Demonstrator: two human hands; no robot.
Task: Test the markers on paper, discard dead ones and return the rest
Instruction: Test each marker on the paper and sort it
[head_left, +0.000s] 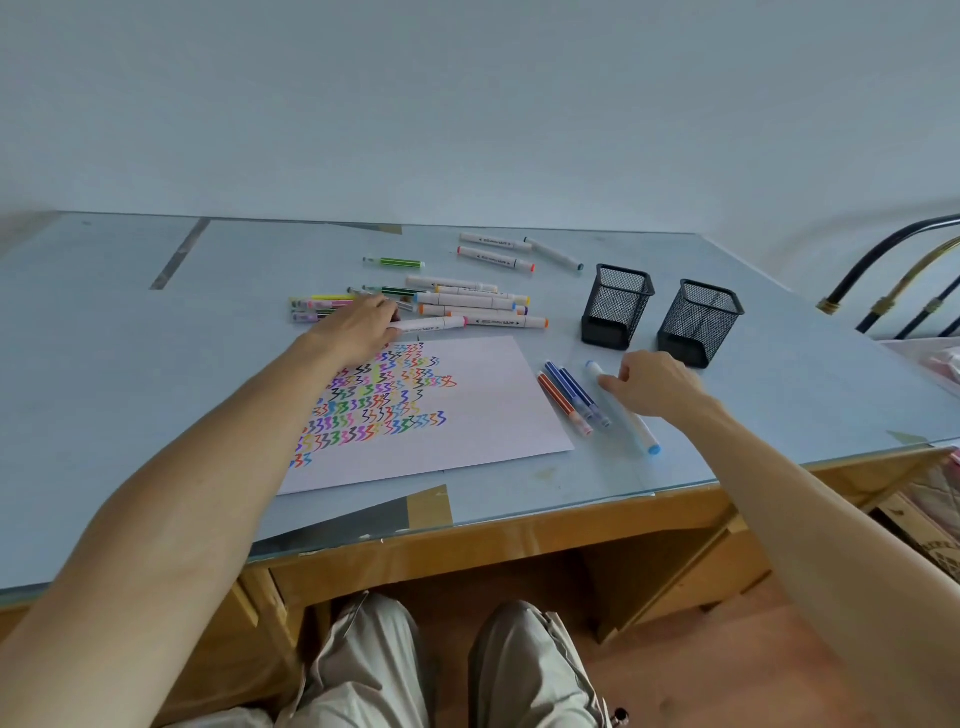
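A white sheet of paper (467, 415) covered in coloured zigzag test marks lies on the glass-topped desk. Behind it is a heap of markers (467, 301). My left hand (358, 327) reaches over the paper's far left corner and grips a white marker with a pink cap (431, 325). Right of the paper lie three thin markers (569, 397), orange and blue. My right hand (654, 384) pinches a white marker with light blue ends (636, 423) that lies flat on the desk beside them.
Two black mesh pen holders (615, 306) (698, 322) stand behind my right hand. Three more white markers (498, 252) and a green pen (397, 262) lie farther back. The desk's front edge (467, 525) is near my knees. A metal bed frame (904, 280) is at right.
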